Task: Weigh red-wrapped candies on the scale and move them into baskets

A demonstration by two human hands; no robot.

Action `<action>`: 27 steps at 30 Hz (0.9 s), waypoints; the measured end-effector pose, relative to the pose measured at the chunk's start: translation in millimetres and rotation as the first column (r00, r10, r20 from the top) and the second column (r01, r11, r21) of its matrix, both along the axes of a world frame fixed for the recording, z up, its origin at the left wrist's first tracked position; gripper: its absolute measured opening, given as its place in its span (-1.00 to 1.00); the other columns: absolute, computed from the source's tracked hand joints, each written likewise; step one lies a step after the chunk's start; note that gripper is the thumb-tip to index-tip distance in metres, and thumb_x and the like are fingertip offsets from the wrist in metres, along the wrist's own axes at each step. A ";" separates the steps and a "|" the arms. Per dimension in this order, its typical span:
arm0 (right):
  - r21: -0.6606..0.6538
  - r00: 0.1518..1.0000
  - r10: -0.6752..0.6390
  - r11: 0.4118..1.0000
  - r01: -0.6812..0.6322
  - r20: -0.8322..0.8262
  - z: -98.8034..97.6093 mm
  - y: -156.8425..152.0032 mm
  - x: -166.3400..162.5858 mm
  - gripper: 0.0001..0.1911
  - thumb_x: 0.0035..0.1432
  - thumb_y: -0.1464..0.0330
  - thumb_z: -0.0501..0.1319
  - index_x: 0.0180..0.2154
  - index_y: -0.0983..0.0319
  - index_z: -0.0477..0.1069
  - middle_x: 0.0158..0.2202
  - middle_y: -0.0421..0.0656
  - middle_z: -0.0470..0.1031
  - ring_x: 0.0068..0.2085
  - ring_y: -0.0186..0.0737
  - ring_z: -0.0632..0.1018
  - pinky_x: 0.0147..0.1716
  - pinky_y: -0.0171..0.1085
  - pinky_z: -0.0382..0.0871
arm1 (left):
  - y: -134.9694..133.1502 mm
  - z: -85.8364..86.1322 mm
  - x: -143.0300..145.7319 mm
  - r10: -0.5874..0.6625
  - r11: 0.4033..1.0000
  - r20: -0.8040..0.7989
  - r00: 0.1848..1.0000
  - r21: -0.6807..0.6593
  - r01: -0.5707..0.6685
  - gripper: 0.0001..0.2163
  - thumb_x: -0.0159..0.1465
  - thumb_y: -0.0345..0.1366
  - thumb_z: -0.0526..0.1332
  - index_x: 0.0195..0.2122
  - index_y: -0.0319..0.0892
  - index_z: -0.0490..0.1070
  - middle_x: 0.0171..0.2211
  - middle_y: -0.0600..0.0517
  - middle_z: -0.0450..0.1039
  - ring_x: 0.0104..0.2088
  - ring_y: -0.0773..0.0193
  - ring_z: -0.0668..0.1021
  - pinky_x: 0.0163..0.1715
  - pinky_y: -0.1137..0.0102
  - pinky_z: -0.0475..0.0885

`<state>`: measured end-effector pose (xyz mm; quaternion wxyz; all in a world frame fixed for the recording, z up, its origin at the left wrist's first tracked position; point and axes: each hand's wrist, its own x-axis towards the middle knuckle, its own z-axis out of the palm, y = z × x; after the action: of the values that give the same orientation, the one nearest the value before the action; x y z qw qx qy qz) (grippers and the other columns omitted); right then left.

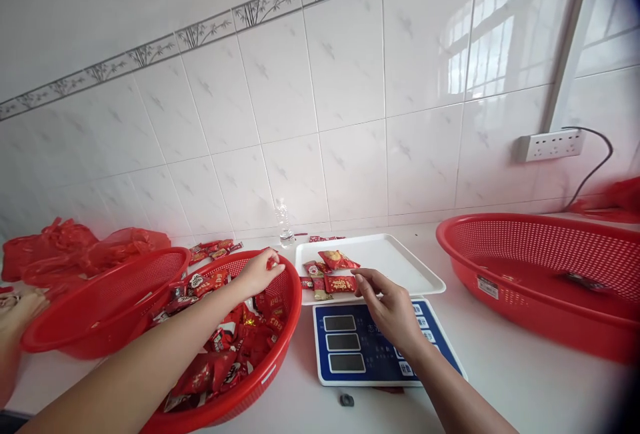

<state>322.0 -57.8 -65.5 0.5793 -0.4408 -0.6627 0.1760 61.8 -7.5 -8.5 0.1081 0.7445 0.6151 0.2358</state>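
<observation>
The little red packets (341, 284) lie on the white tray (400, 261). They look light, slick and maybe crumbly, so I'd hold an end gently. The right hand (391, 309) is by them, the left hand (257, 275) over the red basket (295, 304); I can't tell if either pinches anything.

Free gap btwn scale (373, 366) & R basket (483, 254), tray corner (431, 281) in way

- White marbled tile wall (350, 74) rising from the back edge of the worktop (500, 374)
- Bamboo-patterned border (267, 7) across it
- Socket strip (553, 145) and black cable (607, 154) above the back edge's right end
- Bright, barred window reflection (493, 54) in glossy tiles
</observation>
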 end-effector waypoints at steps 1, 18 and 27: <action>0.003 1.000 0.000 1.000 0.000 0.003 -0.3 0.0 0.0 -0.58 0.20 0.09 0.01 -0.25 0.24 0.47 -0.53 -0.15 0.49 -0.49 -0.25 0.47 -0.51 -0.32 0.34 | -3.4 -3.7 -7.4 -0.002 0.999 -0.020 1.000 -0.040 0.001 -0.83 0.21 -0.16 0.09 -0.32 -0.14 0.26 -0.37 0.08 0.38 -0.37 0.24 0.43 -0.33 0.39 0.30; 0.036 1.000 -0.014 0.999 0.014 -0.004 -1.8 3.1 1.5 -0.62 0.22 0.12 0.00 -0.26 0.23 0.46 -0.54 -0.17 0.47 -0.52 -0.25 0.45 -0.48 -0.31 0.32 | 2.1 2.5 75.2 -0.354 0.926 -0.168 0.920 -0.201 0.320 -0.20 0.05 -0.19 0.32 0.28 -0.06 -0.04 0.20 -0.16 0.19 0.15 -0.08 0.31 0.07 0.17 0.23; 0.077 0.999 -0.028 0.997 0.030 -0.032 0.1 3.0 0.2 -0.69 0.22 0.24 0.01 -0.28 0.24 0.47 -0.46 -0.14 0.53 -0.48 -0.30 0.47 -0.48 -0.35 0.33 | 35.1 -9.4 93.5 -0.325 0.943 -0.020 0.945 -0.078 0.323 -0.30 0.03 -0.47 0.22 0.23 -0.17 0.07 0.21 -0.16 0.19 0.19 0.07 0.27 0.12 0.27 0.19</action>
<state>322.2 -54.8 -65.4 0.6085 -0.4250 -0.6535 0.1486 155.3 27.6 -17.9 0.1625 0.8348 0.4943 0.1800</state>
